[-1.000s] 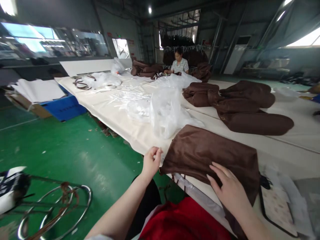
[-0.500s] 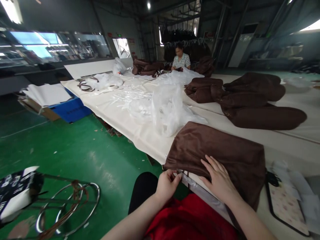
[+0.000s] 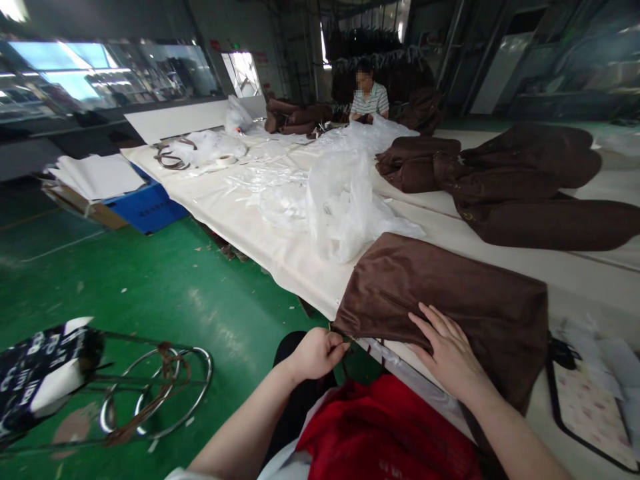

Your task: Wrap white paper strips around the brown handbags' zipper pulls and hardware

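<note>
A soft brown bag (image 3: 445,283) lies flat on the near edge of the white-covered table, looking like leather or faux leather. My right hand (image 3: 447,353) rests on its front part with fingers spread, palm down. At the bag's left front corner my left hand (image 3: 320,353) is closed in a pinch, just off the table edge. A small metallic glint shows beside those fingertips, but what they grip is too small to make out. Below the bag's front edge runs a strip of clear plastic (image 3: 400,363).
Crumpled clear plastic bags (image 3: 335,207) lie beyond the bag. Stuffed brown bags (image 3: 540,183) are piled at the right, near a flower-patterned phone case (image 3: 590,407). A co-worker (image 3: 369,100) sits at the far end. A blue box (image 3: 150,207) and a stool (image 3: 155,393) stand left.
My left hand has shifted left along the bag's front edge towards its corner, still pinched. My right hand stays spread on the bag. The view has tilted slightly.
</note>
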A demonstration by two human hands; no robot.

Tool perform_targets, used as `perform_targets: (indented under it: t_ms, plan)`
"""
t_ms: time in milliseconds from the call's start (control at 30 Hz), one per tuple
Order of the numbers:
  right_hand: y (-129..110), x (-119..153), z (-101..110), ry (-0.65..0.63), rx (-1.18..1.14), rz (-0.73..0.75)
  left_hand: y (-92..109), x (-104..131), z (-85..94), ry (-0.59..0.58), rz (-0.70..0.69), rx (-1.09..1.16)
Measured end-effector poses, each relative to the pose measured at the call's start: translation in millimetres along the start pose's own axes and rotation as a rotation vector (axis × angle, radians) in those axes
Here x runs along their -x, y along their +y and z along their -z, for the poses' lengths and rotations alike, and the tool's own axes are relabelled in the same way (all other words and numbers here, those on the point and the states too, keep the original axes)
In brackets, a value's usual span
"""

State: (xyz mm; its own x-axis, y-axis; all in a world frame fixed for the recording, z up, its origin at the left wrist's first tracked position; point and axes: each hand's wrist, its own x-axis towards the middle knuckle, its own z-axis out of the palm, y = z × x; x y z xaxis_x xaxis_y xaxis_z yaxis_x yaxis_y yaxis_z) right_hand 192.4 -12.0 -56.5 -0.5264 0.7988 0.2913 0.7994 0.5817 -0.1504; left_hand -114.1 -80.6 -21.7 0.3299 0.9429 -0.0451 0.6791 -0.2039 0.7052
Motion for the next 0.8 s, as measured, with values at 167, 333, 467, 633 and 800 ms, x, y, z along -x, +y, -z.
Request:
perform_targets:
  t_ms: [167, 333, 467, 633, 800]
  plan:
    - [4.1, 4.6, -9.0, -0.009, 0.053, -0.002, -17.7, 4.2, 10.0, -0.071, -0.062, -0.007]
    - [0.2, 5.0, -9.5, -0.028, 0.062, -0.016, -21.5, 6.8, 16.9, -0.095, -0.070, -0.023]
    - [-4.6, 3.4, 0.6, -0.045, 0.029, -0.037, -13.4, 12.8, 12.8, -0.157, -0.034, 0.092]
    - [-7.5, 4.9, 24.0, -0.129, 0.003, -0.044, -21.0, 12.8, 1.5, -0.109, 0.053, 0.167]
    - [4.5, -6.4, 41.2, -0.122, -0.036, -0.178, -16.6, -27.2, -11.9, 0.026, 0.007, -0.029]
